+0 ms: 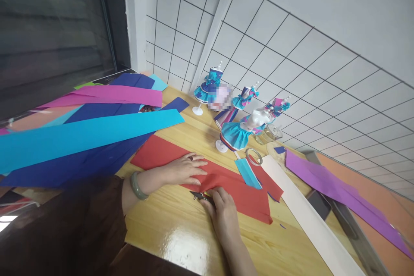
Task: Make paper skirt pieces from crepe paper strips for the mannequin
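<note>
A strip of red crepe paper [246, 198] lies across the wooden table. My left hand [184, 169] rests flat on it with fingers spread, a ring on one finger and a green bangle at the wrist. Just to the right, at the paper's near edge, my right hand [223, 209] is closed around small dark scissors [202, 196]. Their ends point left, and the fingers partly hide them. The red paper puckers slightly between my hands. Beyond it, a small blue pleated piece [248, 172] lies on the red sheet.
Several small dress forms in paper dresses, one in blue pleats [237, 134], stand at the back. A tape roll [254, 156] and a glass jar [270, 133] are near them. Blue strips [93, 131] and pink paper [119, 96] lie left; white [307, 211] and purple strips [339, 194] right.
</note>
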Demonstrator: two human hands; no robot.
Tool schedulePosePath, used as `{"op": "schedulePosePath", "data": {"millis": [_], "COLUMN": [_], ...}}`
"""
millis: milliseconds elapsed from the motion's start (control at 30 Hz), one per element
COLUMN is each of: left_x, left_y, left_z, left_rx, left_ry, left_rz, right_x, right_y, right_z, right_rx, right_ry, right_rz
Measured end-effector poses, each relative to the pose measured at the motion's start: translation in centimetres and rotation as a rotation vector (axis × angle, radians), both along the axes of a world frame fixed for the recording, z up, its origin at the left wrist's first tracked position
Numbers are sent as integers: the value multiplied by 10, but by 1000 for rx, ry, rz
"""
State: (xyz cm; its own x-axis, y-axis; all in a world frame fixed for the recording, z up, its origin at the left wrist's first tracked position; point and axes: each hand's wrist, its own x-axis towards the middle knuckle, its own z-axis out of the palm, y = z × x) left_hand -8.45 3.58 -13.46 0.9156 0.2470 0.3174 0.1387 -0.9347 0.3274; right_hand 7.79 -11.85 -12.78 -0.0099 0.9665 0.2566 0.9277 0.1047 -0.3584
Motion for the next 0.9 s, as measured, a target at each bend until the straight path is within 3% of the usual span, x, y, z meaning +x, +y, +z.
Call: {"op": "schedulePosePath", "data": {"millis": [400,900], "left_x": [-1,0], "left_y": [-1,2], "left_z": [2,-6], "left_rx": [-13,-11], "left_ry": [2,-18], "left_rz": [-1,-8], "right_x": [2,-5], "right_y": [-4,0], "right_z": [-1,-3], "right_rx": [21,42], "right_ry": [0,-5], "right_rz": [-1,-3]}}
